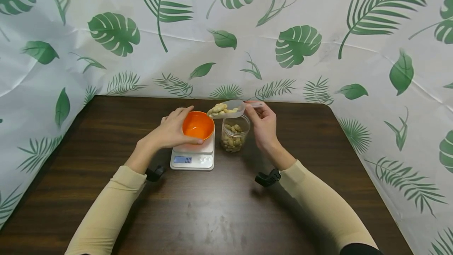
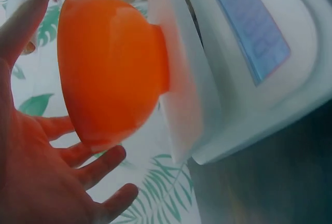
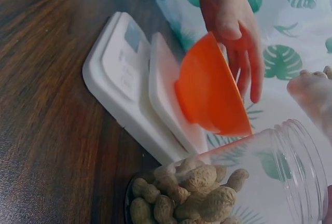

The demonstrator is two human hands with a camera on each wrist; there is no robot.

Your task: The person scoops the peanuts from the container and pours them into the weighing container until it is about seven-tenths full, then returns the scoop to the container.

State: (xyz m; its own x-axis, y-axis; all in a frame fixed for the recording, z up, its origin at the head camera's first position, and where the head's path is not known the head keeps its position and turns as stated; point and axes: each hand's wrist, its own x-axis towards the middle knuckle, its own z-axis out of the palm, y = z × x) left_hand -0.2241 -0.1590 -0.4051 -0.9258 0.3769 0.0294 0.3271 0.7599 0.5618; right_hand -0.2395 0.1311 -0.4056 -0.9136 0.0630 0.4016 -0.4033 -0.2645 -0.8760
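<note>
An orange bowl (image 1: 198,127) stands upright on the white kitchen scale (image 1: 201,164), whose display reads 0.0. My left hand (image 1: 171,130) is spread beside the bowl, thumb along the near rim and fingers at the far left; whether they touch it, I cannot tell. My right hand (image 1: 265,129) pinches the handle of a translucent scoop (image 1: 240,110) loaded with peanuts (image 1: 219,109). The scoop is over the clear jar (image 1: 235,135), its tip at the bowl's right rim. More unshelled peanuts (image 3: 199,193) fill the jar's lower part in the right wrist view.
Everything stands toward the back of a dark wooden table (image 1: 212,211). A white sheet with green leaf prints (image 1: 247,50) hangs behind it and along the sides. The open jar sits close to the scale's right edge.
</note>
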